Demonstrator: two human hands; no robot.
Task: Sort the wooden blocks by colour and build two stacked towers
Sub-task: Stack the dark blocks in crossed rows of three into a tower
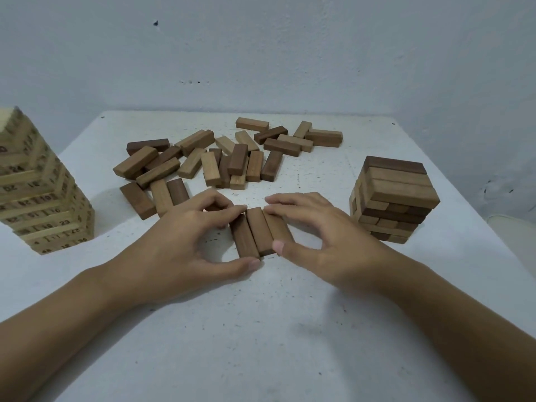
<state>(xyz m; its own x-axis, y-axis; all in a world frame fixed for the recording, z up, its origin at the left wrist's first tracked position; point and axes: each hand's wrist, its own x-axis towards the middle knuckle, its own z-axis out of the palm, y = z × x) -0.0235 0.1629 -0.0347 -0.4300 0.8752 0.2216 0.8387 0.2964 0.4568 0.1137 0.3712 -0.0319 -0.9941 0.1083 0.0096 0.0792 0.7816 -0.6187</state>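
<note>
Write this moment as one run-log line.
left hand: pinches row of three dark brown wooden blocks | right hand: pinches row | brown block tower: right | pale numbered tower: left | loose brown blocks: behind

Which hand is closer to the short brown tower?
Right. The right hand pinches the row of three blocks, nearest the brown tower; the left hand pinches the row's other side, farther away.

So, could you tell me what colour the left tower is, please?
The left tower is pale wood with dark printed numbers, seen in the head view.
</note>
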